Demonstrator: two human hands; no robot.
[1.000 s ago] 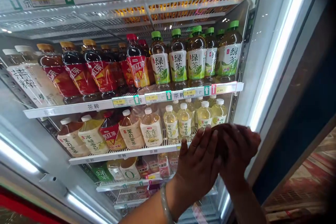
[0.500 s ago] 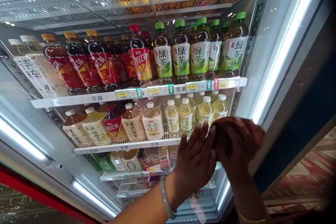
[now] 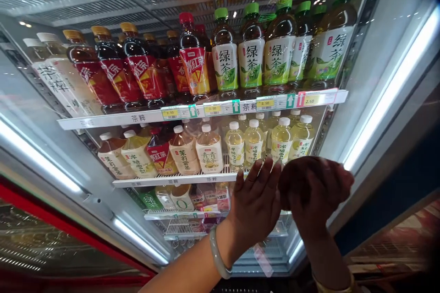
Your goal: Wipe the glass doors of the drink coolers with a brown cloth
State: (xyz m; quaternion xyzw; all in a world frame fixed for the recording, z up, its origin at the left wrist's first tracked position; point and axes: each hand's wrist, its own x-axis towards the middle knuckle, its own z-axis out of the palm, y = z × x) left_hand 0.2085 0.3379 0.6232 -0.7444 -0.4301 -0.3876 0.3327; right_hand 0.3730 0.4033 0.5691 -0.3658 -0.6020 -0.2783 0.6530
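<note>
My left hand point(image 3: 256, 206) wears a pale bangle and is stretched out flat, fingers spread, palm toward the glass-fronted drinks cooler. Whether it touches the glass I cannot tell. Just right of it, my right hand point(image 3: 309, 197) is bent round a dark reddish-brown, cloth-like bundle point(image 3: 297, 171); shadow hides its details. Behind both hands, small pale-yellow bottles with white caps point(image 3: 253, 142) stand on a shelf. Above them is a row of green-capped tea bottles point(image 3: 225, 62).
Red-labelled tea bottles point(image 3: 142, 73) fill the upper shelf's left half. Price tags line the shelf edge point(image 3: 220, 107). Bright light strips point(image 3: 392, 87) run down the cooler's sides. A red edge point(image 3: 68, 229) crosses the lower left.
The view has shifted, so the shelves sit higher and further right on the right side. My hands keep nearly the same pose, the right one slightly further right with the bundle.
</note>
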